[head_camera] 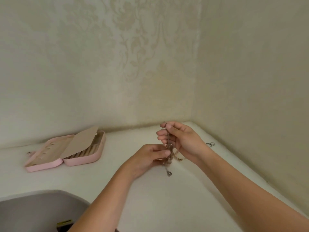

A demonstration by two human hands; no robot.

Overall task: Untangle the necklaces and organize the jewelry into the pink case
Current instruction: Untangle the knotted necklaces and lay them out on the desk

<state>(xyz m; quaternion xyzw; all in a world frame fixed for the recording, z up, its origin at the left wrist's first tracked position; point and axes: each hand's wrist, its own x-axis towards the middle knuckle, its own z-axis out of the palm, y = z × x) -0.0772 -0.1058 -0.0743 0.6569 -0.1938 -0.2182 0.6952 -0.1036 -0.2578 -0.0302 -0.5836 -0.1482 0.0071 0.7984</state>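
In the head view, the untangling step is under way and nothing from the bundle has reached the case yet. Both hands are raised above the white tabletop [150, 198], close to the corner of the papered walls. The right hand [182, 139] is the upper one: its thumb and forefinger pinch the top end of a thin chain, and the other fingers curl loosely beside it. The left hand [147, 158] sits just below and pinches the clump of tangled necklaces [168, 155] where the strands bunch together. A beaded loop trails from the clump towards the right wrist, and a small silver pendant [169, 173] hangs free beneath it. How many chains are in the knot is hard to tell, as the strands blur into one another.

The pink case [80, 162] lies open on the tabletop well to the left, with a beige flap [82, 141] half raised over its ribbed slots. A few small rings [210, 144] rest near the right wall, and a tiny metal piece [28, 153] lies just left of the case. A grey sink [41, 206] fills the lower left corner.

The next move probably calls for slack rather than pull: loosening the clump with the left fingertips while the right keeps one chain taut, so a single strand can be drawn out, then carried across to the case.
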